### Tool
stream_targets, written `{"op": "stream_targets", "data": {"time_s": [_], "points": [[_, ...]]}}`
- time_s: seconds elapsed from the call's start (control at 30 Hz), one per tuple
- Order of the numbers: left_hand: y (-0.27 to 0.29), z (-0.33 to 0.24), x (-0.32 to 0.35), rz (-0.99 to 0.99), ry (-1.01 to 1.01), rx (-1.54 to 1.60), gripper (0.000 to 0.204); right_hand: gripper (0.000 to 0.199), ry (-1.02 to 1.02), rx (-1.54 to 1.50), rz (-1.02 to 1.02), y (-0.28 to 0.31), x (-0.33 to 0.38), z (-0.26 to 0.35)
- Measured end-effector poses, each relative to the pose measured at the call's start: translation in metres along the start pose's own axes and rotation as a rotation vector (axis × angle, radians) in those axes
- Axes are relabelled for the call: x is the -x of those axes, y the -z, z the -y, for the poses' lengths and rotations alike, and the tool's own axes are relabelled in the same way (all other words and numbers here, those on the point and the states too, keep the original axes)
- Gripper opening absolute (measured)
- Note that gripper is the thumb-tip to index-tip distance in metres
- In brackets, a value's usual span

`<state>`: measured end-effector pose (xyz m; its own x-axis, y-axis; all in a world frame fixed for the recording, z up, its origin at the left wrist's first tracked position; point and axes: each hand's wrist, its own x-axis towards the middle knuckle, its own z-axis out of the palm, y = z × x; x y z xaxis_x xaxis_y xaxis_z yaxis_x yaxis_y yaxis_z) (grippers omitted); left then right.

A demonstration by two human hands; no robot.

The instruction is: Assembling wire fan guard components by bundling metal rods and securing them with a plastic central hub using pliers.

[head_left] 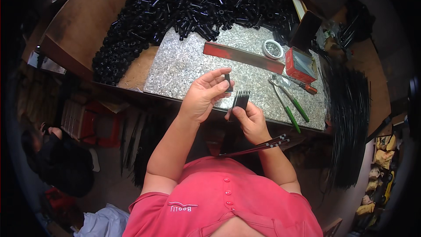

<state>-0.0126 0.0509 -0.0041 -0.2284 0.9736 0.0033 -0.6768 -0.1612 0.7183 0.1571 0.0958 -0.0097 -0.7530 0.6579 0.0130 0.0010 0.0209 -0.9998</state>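
Observation:
My left hand (206, 91) pinches a small black tube-like piece (227, 79) between thumb and fingers, above the front edge of the stone slab. Just to its right and a little nearer, my right hand (251, 120) grips a flat black comb-like piece (240, 101), its thin prongs standing up in a row. The lower end of that piece is hidden by my fingers. The two held pieces are close together but look apart. Several thin dark rods with pale round ends (262, 145) cross in front of my right forearm.
A big heap of black tube-shaped parts (184, 4) covers the back. On the speckled slab (175, 68) lie a red-and-grey metal bar (243, 58), a white round dish (273, 49), a red box (301, 65), green-handled pliers (289, 103) and a screwdriver (307, 87). Long black rods (348, 123) hang off the right.

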Motion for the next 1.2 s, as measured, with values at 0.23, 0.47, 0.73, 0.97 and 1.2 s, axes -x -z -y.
{"op": "stream_targets", "data": {"time_s": [0.23,0.47,0.73,0.97,1.2], "points": [[0.0038,0.0024,-0.0002,0.026,0.024,0.066,0.032,0.020,0.010,-0.017,-0.040,-0.0036,0.0012,0.0015],[0.0030,0.0031,-0.0008,0.041,0.033,0.053,0.030,0.019,0.009,0.002,-0.035,-0.0008,0.0000,0.0003],[0.0012,0.0025,-0.0007,0.021,0.059,0.017,0.031,0.018,0.024,-0.044,-0.021,-0.0026,-0.0004,-0.0032],[0.0032,0.0058,-0.0010,0.044,0.083,0.020,0.031,0.018,0.031,-0.024,-0.005,-0.0030,-0.0014,-0.0030],[0.0046,0.0049,-0.0010,0.102,0.107,0.029,0.030,0.017,0.013,-0.050,-0.012,-0.0026,-0.0013,-0.0009]]}}
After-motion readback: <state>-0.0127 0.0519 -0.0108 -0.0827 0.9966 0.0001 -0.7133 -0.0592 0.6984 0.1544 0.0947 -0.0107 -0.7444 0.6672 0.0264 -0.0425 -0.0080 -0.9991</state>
